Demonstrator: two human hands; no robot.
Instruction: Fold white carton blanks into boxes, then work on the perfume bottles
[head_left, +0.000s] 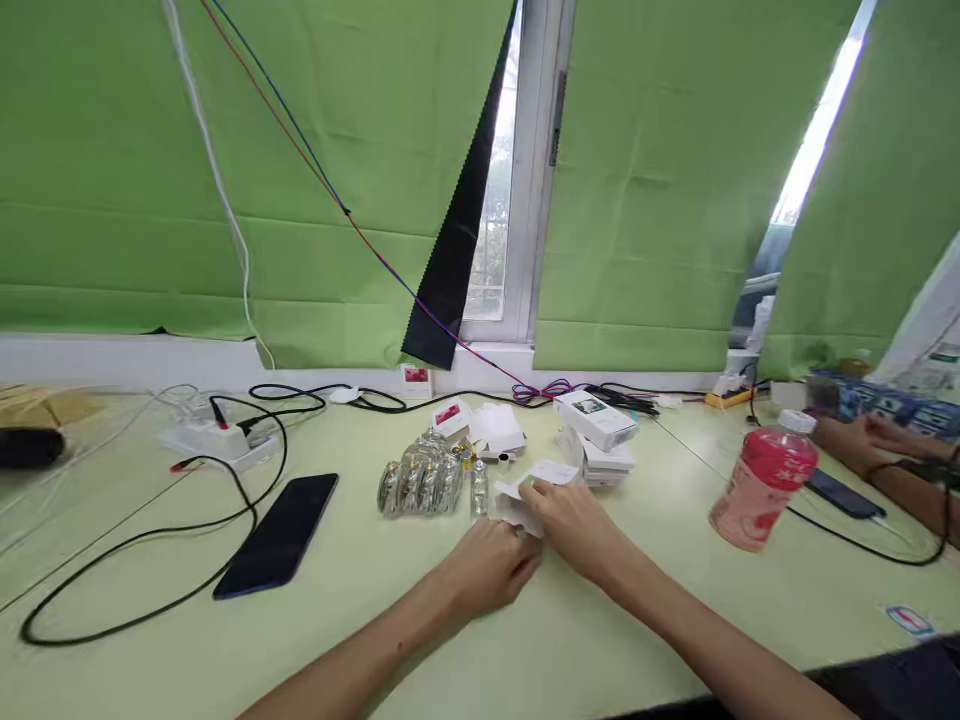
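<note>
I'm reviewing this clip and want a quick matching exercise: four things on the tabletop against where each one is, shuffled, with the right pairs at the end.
Things
1. Pink bottle
2. White piece
3. Small clear bottles
4. Stacked white boxes

Places
A. In the right hand, close beside the left hand
B. Beyond the right hand, one lying on another
C. Beside a dark phone toward the right
D. Grouped side by side, beyond the left hand

Pairs: 1-C, 2-A, 3-D, 4-B

A creased white paper piece (555, 471), partly hidden, sits tilted in the right hand (576, 520), touching the left hand (489, 568).
</note>
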